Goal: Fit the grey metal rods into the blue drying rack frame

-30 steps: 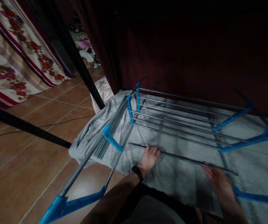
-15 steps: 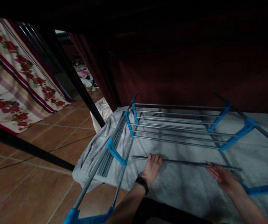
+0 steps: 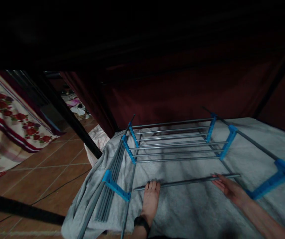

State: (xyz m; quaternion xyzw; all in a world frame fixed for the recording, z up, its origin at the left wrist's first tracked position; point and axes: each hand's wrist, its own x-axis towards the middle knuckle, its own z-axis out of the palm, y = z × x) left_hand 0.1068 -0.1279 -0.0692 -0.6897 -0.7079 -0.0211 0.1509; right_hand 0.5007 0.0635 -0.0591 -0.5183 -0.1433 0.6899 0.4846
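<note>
Head view: left hand and right hand, grips released and flat, touch rod on towel; even pressure at both ends should hold it parallel to rack.

Your left hand wears a black wristband (its face unseen); your right hand is bare, both forearms unsleeved.

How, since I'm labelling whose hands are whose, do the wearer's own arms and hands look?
No sleeves or gloves show on either arm. The left hand has a black band, likely a watch, at the wrist. The right hand wears nothing visible. The dim light hides any finer marks.
</note>
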